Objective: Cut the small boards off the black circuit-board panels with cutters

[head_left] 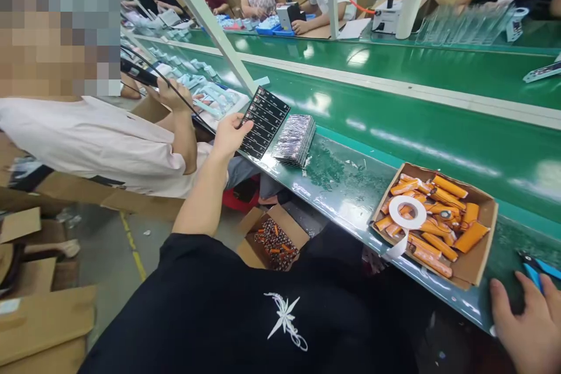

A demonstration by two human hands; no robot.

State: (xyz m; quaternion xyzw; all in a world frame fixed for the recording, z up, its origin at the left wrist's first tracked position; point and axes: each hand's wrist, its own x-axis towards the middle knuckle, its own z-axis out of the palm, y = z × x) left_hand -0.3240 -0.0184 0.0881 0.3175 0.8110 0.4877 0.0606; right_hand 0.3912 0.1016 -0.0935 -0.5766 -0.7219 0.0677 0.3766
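Note:
My left hand (232,134) is closed on the near edge of a black printed circuit board panel (265,123), marked with rows of white print and tilted up over the bench. Just right of it stands a stack of boards (294,139), silvery on top. At the lower right edge, my right hand (528,318) rests at the bench with its fingers apart, the fingertips by the blue handles of small pliers (532,273). The frame's edge cuts off part of that hand and tool.
A shallow cardboard box (489,245) holds orange-wrapped cells and a white tape roll (407,213). Beyond runs a green conveyor belt (394,93). A slanted post (210,17) rises behind the panel. A co-worker (96,146) sits close on the left. Below the bench is an open carton (248,254).

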